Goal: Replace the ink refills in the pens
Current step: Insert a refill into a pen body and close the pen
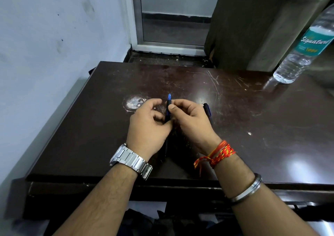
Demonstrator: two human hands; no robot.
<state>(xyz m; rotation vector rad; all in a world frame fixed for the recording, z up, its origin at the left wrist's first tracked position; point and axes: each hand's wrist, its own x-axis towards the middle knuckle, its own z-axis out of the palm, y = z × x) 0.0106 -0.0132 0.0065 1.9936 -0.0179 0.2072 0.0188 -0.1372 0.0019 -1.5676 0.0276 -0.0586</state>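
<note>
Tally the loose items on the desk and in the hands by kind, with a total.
Pens: 2, a blue one held upright in both hands, left hand and right hand, plus a dark one lying partly hidden behind the right hand
Water bottles: 1
Total: 3

Both forearms bare, no sleeves in frame. Left wrist, lower centre-left of frame: silver metal watch, link bracelet, case turned toward the left edge. Right wrist, right of centre: red and yellow knotted thread band, loose ends hanging left. Lower on right forearm: plain silver metal bangle.
</note>
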